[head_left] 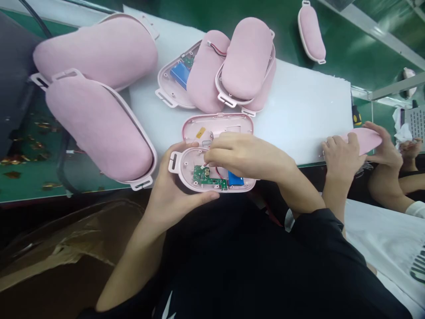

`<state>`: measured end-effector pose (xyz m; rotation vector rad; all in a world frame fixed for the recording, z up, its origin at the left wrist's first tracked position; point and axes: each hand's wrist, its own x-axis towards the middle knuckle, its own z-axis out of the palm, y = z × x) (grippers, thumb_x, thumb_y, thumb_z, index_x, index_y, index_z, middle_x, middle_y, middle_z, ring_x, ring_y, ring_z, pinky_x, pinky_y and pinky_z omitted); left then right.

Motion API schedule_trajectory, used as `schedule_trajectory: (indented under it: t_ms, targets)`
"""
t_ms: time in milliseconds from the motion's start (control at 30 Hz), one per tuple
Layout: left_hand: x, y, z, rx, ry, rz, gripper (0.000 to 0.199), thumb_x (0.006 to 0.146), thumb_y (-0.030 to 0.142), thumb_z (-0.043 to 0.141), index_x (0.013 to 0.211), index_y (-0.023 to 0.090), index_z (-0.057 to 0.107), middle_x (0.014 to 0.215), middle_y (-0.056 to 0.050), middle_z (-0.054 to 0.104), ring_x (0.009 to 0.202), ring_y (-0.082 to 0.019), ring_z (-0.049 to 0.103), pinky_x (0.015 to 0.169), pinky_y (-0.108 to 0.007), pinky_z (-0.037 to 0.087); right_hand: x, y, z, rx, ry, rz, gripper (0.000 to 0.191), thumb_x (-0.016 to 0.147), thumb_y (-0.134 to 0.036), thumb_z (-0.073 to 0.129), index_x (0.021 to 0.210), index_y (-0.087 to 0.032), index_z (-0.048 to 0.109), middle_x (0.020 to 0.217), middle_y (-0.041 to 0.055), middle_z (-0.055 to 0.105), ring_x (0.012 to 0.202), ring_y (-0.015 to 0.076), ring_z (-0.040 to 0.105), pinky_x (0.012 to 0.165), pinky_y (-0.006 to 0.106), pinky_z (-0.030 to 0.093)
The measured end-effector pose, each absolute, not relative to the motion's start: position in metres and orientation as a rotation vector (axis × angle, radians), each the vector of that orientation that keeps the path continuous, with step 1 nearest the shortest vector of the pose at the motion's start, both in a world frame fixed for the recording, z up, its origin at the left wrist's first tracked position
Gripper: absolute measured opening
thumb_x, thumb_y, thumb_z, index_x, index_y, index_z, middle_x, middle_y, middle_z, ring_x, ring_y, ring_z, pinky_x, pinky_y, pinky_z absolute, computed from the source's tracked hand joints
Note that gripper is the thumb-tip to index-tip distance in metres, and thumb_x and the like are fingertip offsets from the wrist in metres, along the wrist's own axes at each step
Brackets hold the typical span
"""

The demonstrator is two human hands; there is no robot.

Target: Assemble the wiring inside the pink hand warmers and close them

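Observation:
A pink plastic housing half (186, 175) is tilted toward me just above my lap, with a strap loop at its left end. My left hand (169, 186) grips that end, thumb along the near edge. Inside it show a green circuit board (202, 175) and a blue battery (235, 178). Over the housing, my right hand (239, 153) pinches red and black wires with a small white connector (203, 167) near the board. Its fingers partly hide the wires. Just behind lies the matching pink cover (219, 118), open, with a yellow label (200, 132) inside.
Two closed pink padded units (96, 53) lie at the left on a white foam sheet (305, 110). More pink units (247, 57) are piled behind the cover, one showing a blue battery (180, 74). At the right a co-worker's hands (345, 155) hold a pink piece (365, 139).

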<state>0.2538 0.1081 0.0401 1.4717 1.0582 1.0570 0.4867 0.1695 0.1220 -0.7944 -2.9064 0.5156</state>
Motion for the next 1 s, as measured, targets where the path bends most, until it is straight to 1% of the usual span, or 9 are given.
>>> schedule_trajectory:
  t_ms: [100, 233, 367, 433, 533, 600, 733, 833, 1000]
  targets:
    - [0.253, 0.108, 0.041, 1.488, 1.068, 1.068, 0.107, 0.061, 0.055, 0.106, 0.152, 0.032, 0.054, 0.147, -0.01, 0.063, 0.137, -0.034, 0.064, 0.121, -0.053, 0.053, 0.489, 0.169, 0.117, -0.793, -2.954, 0.545, 0.027, 0.109, -0.011, 0.048, 0.118, -0.014, 0.072, 0.11, 0.008, 0.073, 0.1, 0.0193, 0.064, 0.087, 0.034, 0.053]
    - [0.253, 0.108, 0.04, 1.492, 1.086, 1.068, 0.108, 0.059, 0.057, 0.106, 0.151, 0.031, 0.055, 0.146, -0.01, 0.064, 0.138, -0.035, 0.063, 0.121, -0.055, 0.053, 0.492, 0.171, 0.114, -0.774, -2.925, 0.506, 0.028, 0.111, -0.017, 0.047, 0.116, -0.017, 0.074, 0.105, 0.0061, 0.072, 0.094, 0.0182, 0.063, 0.085, 0.033, 0.052]
    - [0.253, 0.108, 0.041, 1.51, 1.071, 1.08, 0.109, 0.059, 0.056, 0.106, 0.152, 0.033, 0.055, 0.146, -0.009, 0.065, 0.136, -0.034, 0.065, 0.119, -0.053, 0.054, 0.493, 0.17, 0.114, -0.728, -2.872, 0.436, 0.032, 0.115, -0.023, 0.042, 0.113, -0.017, 0.073, 0.1, 0.005, 0.068, 0.089, 0.0169, 0.057, 0.083, 0.033, 0.048]
    - [0.254, 0.109, 0.043, 1.511, 1.055, 1.079, 0.109, 0.06, 0.056, 0.106, 0.153, 0.034, 0.054, 0.146, -0.008, 0.065, 0.136, -0.033, 0.065, 0.119, -0.051, 0.055, 0.492, 0.17, 0.114, -0.72, -2.87, 0.44, 0.034, 0.116, -0.025, 0.04, 0.113, -0.017, 0.073, 0.1, 0.0052, 0.067, 0.088, 0.0165, 0.055, 0.084, 0.033, 0.047]
    - [0.255, 0.11, 0.045, 1.529, 1.038, 1.083, 0.105, 0.063, 0.055, 0.105, 0.153, 0.032, 0.055, 0.146, -0.008, 0.065, 0.135, -0.031, 0.065, 0.117, -0.045, 0.056, 0.491, 0.169, 0.114, -0.715, -2.877, 0.446, 0.035, 0.116, -0.025, 0.04, 0.111, -0.017, 0.073, 0.1, 0.0052, 0.065, 0.088, 0.0163, 0.052, 0.084, 0.033, 0.046]
    - [0.255, 0.111, 0.045, 1.557, 1.037, 1.092, 0.105, 0.064, 0.055, 0.105, 0.153, 0.032, 0.054, 0.145, -0.008, 0.065, 0.135, -0.03, 0.066, 0.116, -0.044, 0.057, 0.49, 0.169, 0.114, -0.711, -2.871, 0.439, 0.034, 0.115, -0.024, 0.041, 0.11, -0.017, 0.073, 0.1, 0.005, 0.064, 0.089, 0.0164, 0.051, 0.084, 0.032, 0.045]
    - [0.255, 0.111, 0.046, 1.557, 1.036, 1.095, 0.106, 0.063, 0.055, 0.105, 0.154, 0.033, 0.054, 0.145, -0.007, 0.065, 0.135, -0.031, 0.066, 0.118, -0.048, 0.056, 0.489, 0.169, 0.116, -0.714, -2.876, 0.44, 0.035, 0.116, -0.027, 0.041, 0.108, -0.017, 0.073, 0.097, 0.0048, 0.063, 0.088, 0.0169, 0.049, 0.083, 0.032, 0.044]
    - [0.254, 0.111, 0.046, 1.52, 1.022, 1.095, 0.106, 0.061, 0.051, 0.107, 0.152, 0.033, 0.055, 0.145, -0.007, 0.065, 0.135, -0.033, 0.065, 0.119, -0.051, 0.056, 0.488, 0.169, 0.119, -0.718, -2.906, 0.458, 0.037, 0.116, -0.029, 0.039, 0.108, -0.016, 0.072, 0.096, 0.005, 0.061, 0.09, 0.0177, 0.049, 0.082, 0.033, 0.044]
    - [0.254, 0.111, 0.048, 1.53, 1.024, 1.078, 0.105, 0.063, 0.05, 0.106, 0.153, 0.03, 0.055, 0.147, -0.008, 0.064, 0.138, -0.033, 0.063, 0.121, -0.049, 0.054, 0.482, 0.169, 0.125, -0.753, -2.951, 0.473, 0.035, 0.115, -0.026, 0.04, 0.104, -0.015, 0.071, 0.095, 0.0054, 0.061, 0.092, 0.019, 0.051, 0.083, 0.035, 0.045]
